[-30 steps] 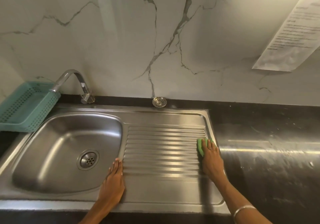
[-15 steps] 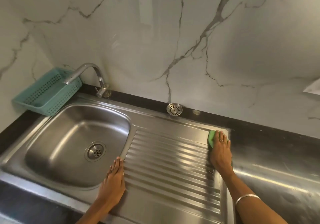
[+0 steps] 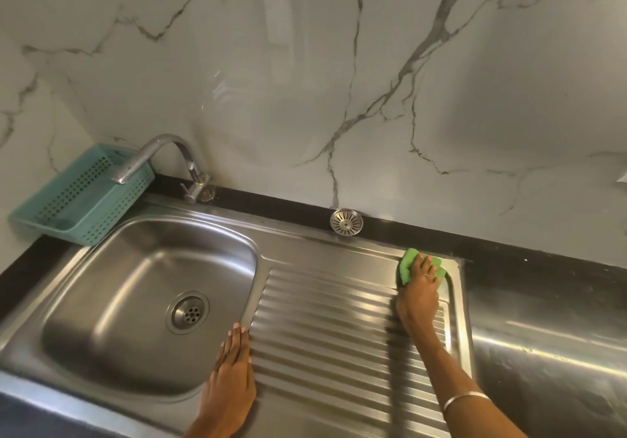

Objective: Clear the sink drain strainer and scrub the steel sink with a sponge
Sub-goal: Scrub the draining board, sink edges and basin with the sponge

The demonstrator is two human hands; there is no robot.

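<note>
The steel sink (image 3: 112,383) has a basin on the left with an open drain (image 3: 187,312) and a ribbed drainboard (image 3: 325,319) on the right. A round metal strainer (image 3: 346,221) lies on the black ledge behind the sink. My right hand (image 3: 419,298) presses a green sponge (image 3: 405,266) flat onto the far right corner of the drainboard, fingers laid over its top. My left hand (image 3: 232,369) rests flat on the steel between basin and drainboard, fingers straight.
A curved steel faucet (image 3: 163,152) stands behind the basin. A teal perforated basket (image 3: 68,207) sits at the left against the marble wall. Dark glossy counter (image 3: 543,319) extends to the right of the sink.
My right hand has pushed the sponge away from me along the drainboard's right side into the far corner. My left hand stayed in place. The view has swung left.
</note>
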